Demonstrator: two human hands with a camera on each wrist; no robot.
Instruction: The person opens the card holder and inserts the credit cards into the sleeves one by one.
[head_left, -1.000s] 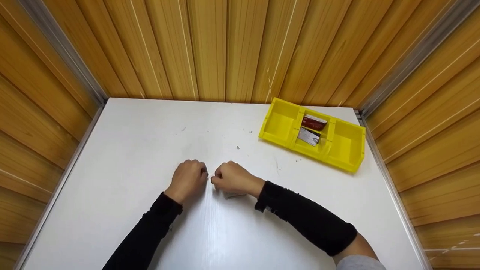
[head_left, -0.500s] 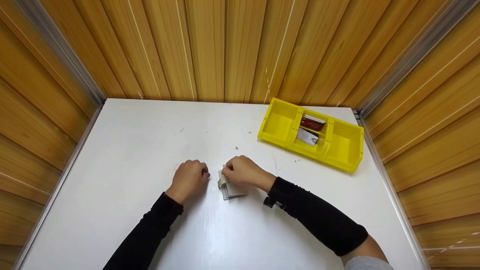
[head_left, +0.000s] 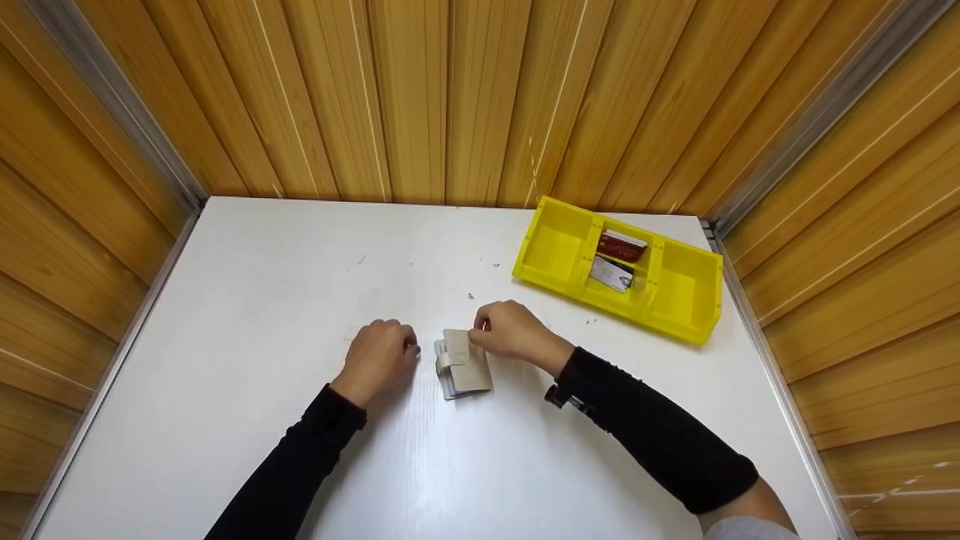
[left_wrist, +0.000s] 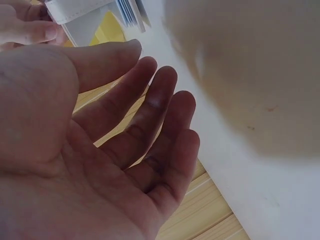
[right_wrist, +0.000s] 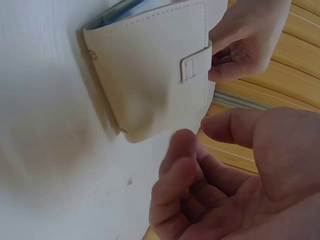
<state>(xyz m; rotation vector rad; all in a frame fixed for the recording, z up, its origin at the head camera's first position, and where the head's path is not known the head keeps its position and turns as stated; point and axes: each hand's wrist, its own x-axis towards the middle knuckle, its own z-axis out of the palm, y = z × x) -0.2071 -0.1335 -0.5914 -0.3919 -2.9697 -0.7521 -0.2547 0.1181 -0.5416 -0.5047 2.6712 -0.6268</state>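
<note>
A cream card holder (head_left: pixel 469 369) with stitched edges lies on the white table, its strap (right_wrist: pixel 196 64) folded across the front cover. Blue-edged inner sleeves (left_wrist: pixel 129 12) show at one end. My left hand (head_left: pixel 380 361) rests just left of it, apart from it; in the left wrist view the relaxed fingers (left_wrist: pixel 160 100) hold nothing. By the card holder's upper right corner is my right hand (head_left: pixel 516 336), with loosely curled fingers. The right wrist view shows a gap between its thumb (right_wrist: pixel 232 125) and index finger, with nothing held.
A yellow three-part tray (head_left: pixel 555 274) stands at the back right. Its middle compartment holds dark red cards (head_left: pixel 622 246) and a silver-grey card (head_left: pixel 611 274). Wood-patterned walls (head_left: pixel 412 97) enclose the table at the back and sides.
My right hand has moved right and slightly away from me, off the card holder, which now shows almost whole. The left hand has stayed nearly still.
</note>
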